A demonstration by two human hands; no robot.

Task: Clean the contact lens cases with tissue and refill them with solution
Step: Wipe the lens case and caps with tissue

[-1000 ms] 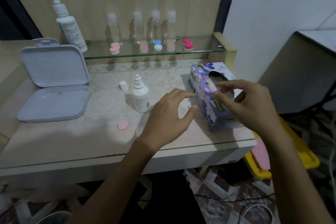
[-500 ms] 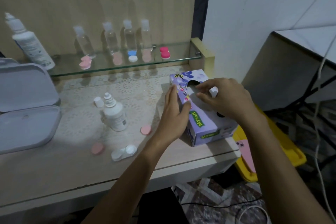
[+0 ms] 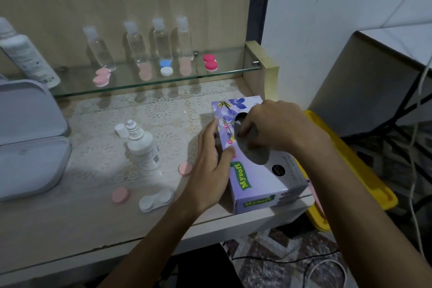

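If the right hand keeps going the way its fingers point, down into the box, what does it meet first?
The right hand has its fingers curled into the oval opening of the tissue box. Going on, it would probably meet the tissue inside first, though the opening looks dark and no tissue shows.

Table [image 3: 70, 229]: pale wood top with a lace mat [image 3: 149, 124] at the back.
On the table: open grey case [image 3: 30, 161] far left; uncapped white bottle [image 3: 142, 147], its cap [image 3: 121, 130] just beside; two pink lids [image 3: 120, 195] [image 3: 185, 168]; white lens case [image 3: 156, 200]; tissue box [image 3: 261, 180] at the right edge.
Glass shelf [image 3: 210, 75]: four clear bottles [image 3: 98, 49], five lens cases [image 3: 211, 62], tall white bottle [image 3: 25, 54] at its left end.
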